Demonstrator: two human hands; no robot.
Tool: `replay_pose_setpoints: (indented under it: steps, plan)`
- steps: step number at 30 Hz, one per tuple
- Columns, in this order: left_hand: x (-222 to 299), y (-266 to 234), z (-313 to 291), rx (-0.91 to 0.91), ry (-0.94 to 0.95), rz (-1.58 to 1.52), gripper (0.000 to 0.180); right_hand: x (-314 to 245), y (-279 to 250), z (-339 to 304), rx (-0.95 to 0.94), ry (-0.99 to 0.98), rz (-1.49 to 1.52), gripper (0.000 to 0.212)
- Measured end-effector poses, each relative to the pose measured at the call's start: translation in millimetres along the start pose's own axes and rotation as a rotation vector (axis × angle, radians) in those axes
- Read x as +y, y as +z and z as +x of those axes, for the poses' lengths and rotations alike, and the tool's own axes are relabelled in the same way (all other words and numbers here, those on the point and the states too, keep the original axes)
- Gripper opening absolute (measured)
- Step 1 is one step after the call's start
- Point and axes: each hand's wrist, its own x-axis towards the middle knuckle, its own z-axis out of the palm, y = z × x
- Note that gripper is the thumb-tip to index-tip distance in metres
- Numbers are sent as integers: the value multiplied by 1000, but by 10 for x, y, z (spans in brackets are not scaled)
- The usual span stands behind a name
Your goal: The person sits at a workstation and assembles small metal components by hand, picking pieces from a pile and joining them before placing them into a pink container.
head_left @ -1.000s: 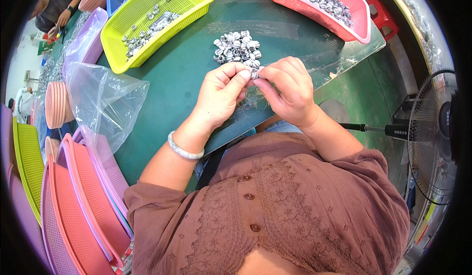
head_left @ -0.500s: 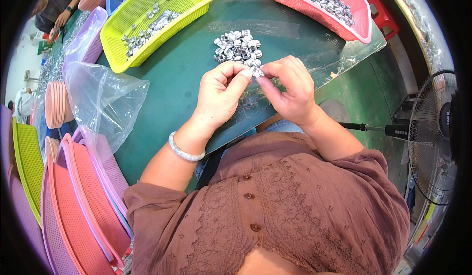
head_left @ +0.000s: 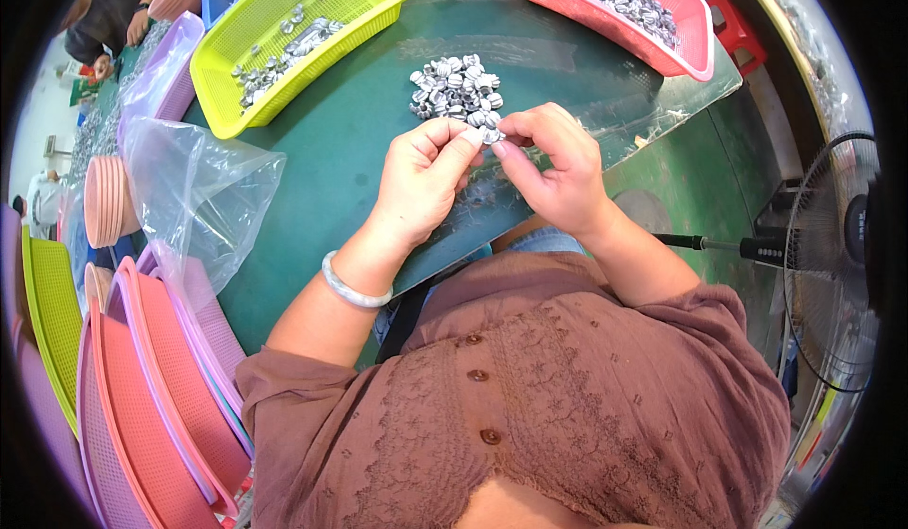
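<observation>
Between my two hands, just over the near side of the table, is a small grey-and-white striped piece (head_left: 491, 136). My left hand (head_left: 423, 174) pinches it from the left with thumb and index finger. From the other side, the thumb and index finger of my right hand (head_left: 558, 165) close on it too. My fingertips cover part of the piece. Right beyond them lies a heap of similar striped, rounded pieces (head_left: 454, 86) on the green table (head_left: 331, 141).
A lime basket (head_left: 213, 75) with scattered pieces stands back left, a fuller pink basket (head_left: 695, 46) back right. Left are a clear plastic bag (head_left: 203, 198) and stacked baskets (head_left: 170, 368). A fan (head_left: 832, 255) stands right. A co-worker's arm (head_left: 137, 26) shows far left.
The striped piece has turned and dropped slightly between my fingertips, both hands staying together. At the far left, the co-worker's hands have moved.
</observation>
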Motion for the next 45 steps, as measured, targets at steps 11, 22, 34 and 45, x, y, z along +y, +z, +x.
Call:
replay_pose_setpoints:
  steps: [11,22,34,45]
  plan:
    - [2,-17,11,-47,-55,-61,14,-5,8,-1,-2,-3,-30,16]
    - [8,-24,33,-68,-94,-103,14,-14,47,-7,13,-100,-48,18]
    - [-3,-68,69,-155,-31,23,14,19,58,-42,-28,51,97,20]
    - [-31,-34,79,-95,-46,45,14,57,53,-60,-25,58,58,16]
